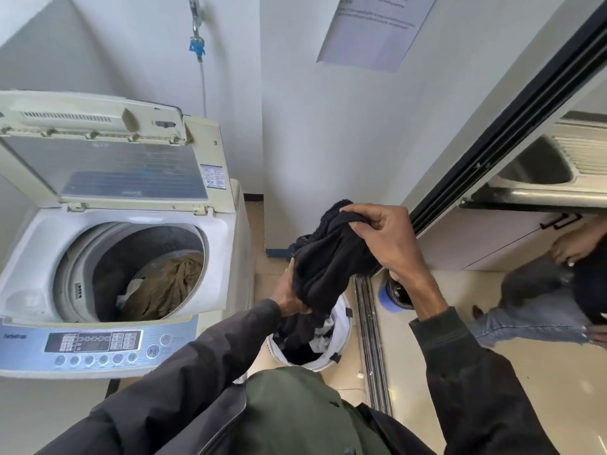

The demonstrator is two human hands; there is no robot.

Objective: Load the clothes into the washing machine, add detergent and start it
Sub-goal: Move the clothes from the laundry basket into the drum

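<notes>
A top-loading washing machine (216, 244) stands at the left with its lid (108, 159) raised. Inside the drum lies a brown garment (161, 284) over something white. To the right, on the floor, a white laundry basket (331, 356) holds dark and white clothes. Above the basket hangs a black garment (328, 261), gripped by both hands. My right hand (384, 238) pinches its top edge. My left hand (289, 290) clutches it lower down on the left side. The garment's lower end still trails into the basket.
The machine's control panel (95, 346) faces me at the front. A tap with a hose (197, 34) is on the wall behind. A sliding door track (371, 339) and a mirrored or glass door (525, 192) run along the right. A blue-rimmed round object (392, 297) sits by the track.
</notes>
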